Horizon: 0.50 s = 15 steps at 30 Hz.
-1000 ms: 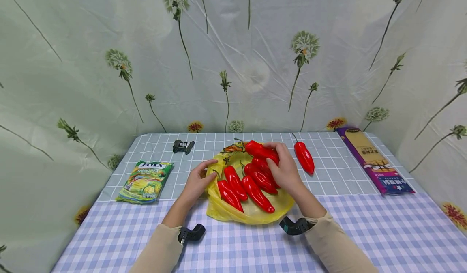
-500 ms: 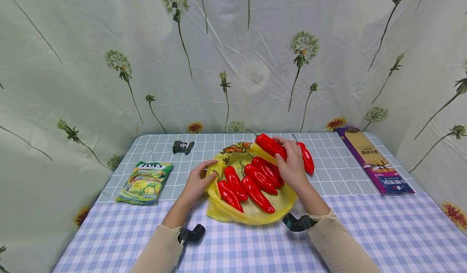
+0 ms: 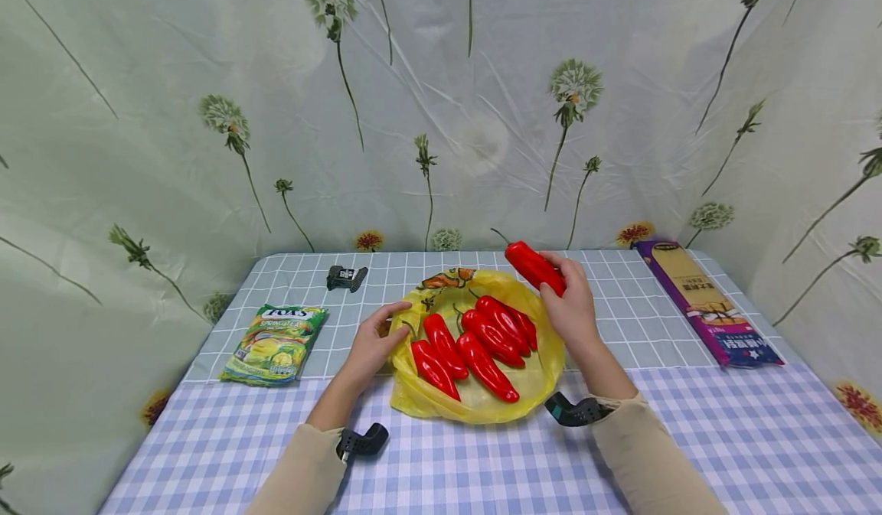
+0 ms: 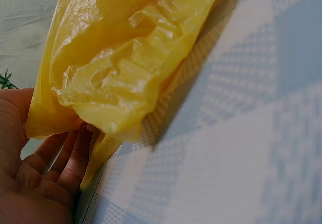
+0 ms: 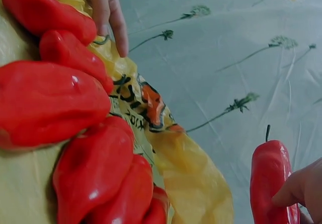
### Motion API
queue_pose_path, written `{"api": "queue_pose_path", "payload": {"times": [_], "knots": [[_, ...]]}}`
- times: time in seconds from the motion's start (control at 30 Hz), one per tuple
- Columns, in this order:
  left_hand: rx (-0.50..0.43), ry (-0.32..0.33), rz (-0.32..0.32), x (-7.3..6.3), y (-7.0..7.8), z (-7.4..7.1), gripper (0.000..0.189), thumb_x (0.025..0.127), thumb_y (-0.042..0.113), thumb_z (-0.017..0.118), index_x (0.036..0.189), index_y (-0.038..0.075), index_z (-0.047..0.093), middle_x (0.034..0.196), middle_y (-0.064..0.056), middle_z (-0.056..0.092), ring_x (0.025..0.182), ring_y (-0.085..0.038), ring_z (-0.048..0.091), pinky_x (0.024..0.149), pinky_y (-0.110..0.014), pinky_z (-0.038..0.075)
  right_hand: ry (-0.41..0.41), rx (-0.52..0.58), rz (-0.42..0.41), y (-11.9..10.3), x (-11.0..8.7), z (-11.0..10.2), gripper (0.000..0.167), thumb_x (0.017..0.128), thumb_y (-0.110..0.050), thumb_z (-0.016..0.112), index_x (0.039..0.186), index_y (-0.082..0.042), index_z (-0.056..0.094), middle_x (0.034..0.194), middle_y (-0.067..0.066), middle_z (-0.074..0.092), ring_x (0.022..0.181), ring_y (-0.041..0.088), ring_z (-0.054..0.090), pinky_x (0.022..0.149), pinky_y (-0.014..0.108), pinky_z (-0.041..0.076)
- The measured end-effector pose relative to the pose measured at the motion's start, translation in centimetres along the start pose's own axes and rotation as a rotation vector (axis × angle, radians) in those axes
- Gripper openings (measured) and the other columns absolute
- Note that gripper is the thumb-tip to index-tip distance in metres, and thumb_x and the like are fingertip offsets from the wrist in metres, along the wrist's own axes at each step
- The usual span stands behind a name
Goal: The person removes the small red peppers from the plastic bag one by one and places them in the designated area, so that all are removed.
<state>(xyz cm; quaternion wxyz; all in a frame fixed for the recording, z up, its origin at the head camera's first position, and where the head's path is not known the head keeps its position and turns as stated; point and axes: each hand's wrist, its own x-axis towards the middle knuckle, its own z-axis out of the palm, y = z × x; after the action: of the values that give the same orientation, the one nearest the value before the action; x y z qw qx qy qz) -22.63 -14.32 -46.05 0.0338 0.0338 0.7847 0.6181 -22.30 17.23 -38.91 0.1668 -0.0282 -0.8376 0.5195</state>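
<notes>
A yellow plastic bag (image 3: 420, 406) stands open-mouthed on the table with several red peppers (image 3: 486, 367) lying in it. My left hand (image 3: 368, 347) holds the bag's left rim; in the left wrist view its fingers (image 4: 70, 161) lie against the outside of the yellow plastic. Above and beyond the bag's right rim, my right hand (image 3: 572, 301) grips a red pepper (image 3: 530, 264) with a dark stem pointing up and left. The right wrist view shows the thumb pressed on that pepper (image 5: 269, 183). Another pepper, lying on the table earlier, is hidden behind the right hand.
A green candy packet (image 3: 277, 344) lies at the left, and a small black object (image 3: 346, 277) sits at the back left. At the right lies a long purple and gold packet (image 3: 706, 301). A printed curtain (image 3: 482, 140) hangs behind the table (image 3: 455, 469).
My right hand has lifted the pepper up and rightward, out over the bag's right rim. It now covers the pepper lying on the table. My left hand stays put on the bag.
</notes>
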Motion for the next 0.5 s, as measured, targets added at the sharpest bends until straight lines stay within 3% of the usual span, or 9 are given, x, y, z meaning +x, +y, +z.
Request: {"api": "queue_pose_path", "payload": {"times": [0.5], "knots": [[0.009, -0.003, -0.013, 0.0, 0.0, 0.0, 0.042, 0.095, 0.014, 0.064, 0.136, 0.02, 0.059, 0.141, -0.008, 0.056, 0.112, -0.025, 0.058, 0.081, -0.02, 0.055, 0.107, 0.145, 0.214, 2.2, 1.4, -1.5, 0.06, 0.095, -0.003, 0.058, 0.149, -0.019, 0.038, 0.148, 0.01, 0.044, 0.136, 0.027, 0.04, 0.111, 0.047, 0.044]]}}
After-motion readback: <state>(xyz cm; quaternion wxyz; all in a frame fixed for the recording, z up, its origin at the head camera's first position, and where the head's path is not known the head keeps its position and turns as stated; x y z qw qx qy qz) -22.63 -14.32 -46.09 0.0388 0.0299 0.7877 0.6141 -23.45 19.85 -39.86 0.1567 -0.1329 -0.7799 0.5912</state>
